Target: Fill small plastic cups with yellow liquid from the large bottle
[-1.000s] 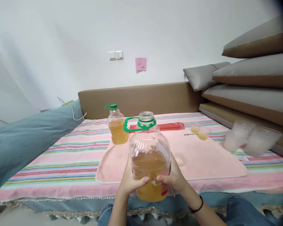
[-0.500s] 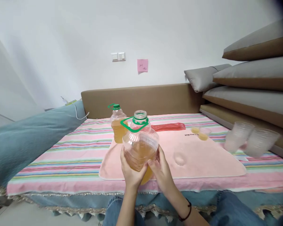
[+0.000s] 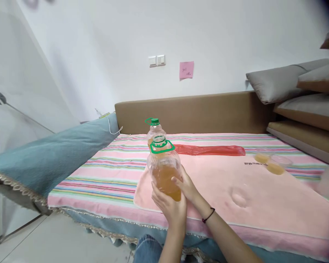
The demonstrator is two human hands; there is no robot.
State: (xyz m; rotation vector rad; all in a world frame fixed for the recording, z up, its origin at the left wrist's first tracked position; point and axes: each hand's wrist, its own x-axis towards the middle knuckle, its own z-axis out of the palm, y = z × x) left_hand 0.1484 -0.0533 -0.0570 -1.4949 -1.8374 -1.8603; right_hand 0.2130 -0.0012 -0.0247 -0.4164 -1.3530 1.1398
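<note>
As both grip the uncapped bottle (image 3: 163, 174), left hand (image 3: 172, 207) sits low; right hand (image 3: 189, 186), alongside.

Print on a pink mat, handwriting on a pink note.
Seems to read "A new star" in small dark lettering (image 3: 253, 164) on the pink mat (image 3: 268, 204), beyond and to the right of the left hand (image 3: 170, 205) and right hand (image 3: 188, 186); stands upside down as seen from the hands, close to a clear cup (image 3: 275, 168), with single letters hard to make out. Bears, on the pink sticky note (image 3: 186, 65) on the wall (image 3: 219, 44), high above and beyond the right hand, dark handwriting in two short pieces, one lower and further right; too small to read.
</note>
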